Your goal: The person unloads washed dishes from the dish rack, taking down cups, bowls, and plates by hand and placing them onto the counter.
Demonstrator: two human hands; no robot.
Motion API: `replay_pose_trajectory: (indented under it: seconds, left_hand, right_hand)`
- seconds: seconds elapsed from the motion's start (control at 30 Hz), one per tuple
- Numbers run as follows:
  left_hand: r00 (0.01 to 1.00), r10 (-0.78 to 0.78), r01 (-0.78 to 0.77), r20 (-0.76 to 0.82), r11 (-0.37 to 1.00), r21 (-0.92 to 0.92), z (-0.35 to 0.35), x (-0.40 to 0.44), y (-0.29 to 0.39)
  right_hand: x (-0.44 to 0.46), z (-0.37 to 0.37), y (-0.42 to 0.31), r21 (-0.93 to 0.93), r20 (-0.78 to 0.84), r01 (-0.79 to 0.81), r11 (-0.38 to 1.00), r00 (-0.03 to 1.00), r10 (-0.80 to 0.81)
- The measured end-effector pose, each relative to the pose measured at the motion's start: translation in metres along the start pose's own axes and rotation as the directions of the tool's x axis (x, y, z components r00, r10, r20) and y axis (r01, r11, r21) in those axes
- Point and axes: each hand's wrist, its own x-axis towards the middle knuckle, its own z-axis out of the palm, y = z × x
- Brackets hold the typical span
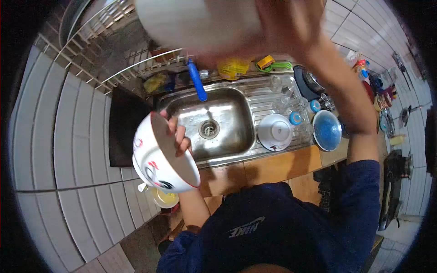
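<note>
My left hand (180, 136) grips a white bowl (157, 164) with a red rim and red and black floral marks. The bowl is tilted on its side to the left of the sink, and my fingers reach over its rim. High up and close to the camera, my right hand (287, 32) is closed on a white rounded dish (195, 22). Motion smears both, so I cannot tell whether that dish is a bowl or a plate. Below them lies the steel sink basin (227, 141).
A wire dish rack (120, 75) stands at the upper left, above a blue faucet (196, 79). On the drainboard are an upturned white bowl (275, 132), several glasses (284, 104) and a blue bowl (327, 131). A yellow container (233, 68) sits behind the sink.
</note>
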Motion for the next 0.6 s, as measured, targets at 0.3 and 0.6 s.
replay_pose_trajectory:
  seconds: [0.3,0.6]
  left_hand:
    - [0.924,-0.022,0.04,-0.382,0.998,0.039,0.029,-0.017,-0.055]
    - [0.894,-0.027,0.063,-0.448,0.996,0.066,0.0,0.003,-0.101]
  right_hand:
    - [-0.152,-0.172,-0.163,-0.161,0.873,-0.769,0.618,0.181,0.452]
    - [-0.299,-0.164,-0.195,-0.769,0.638,-0.542,0.339,-0.609,0.471]
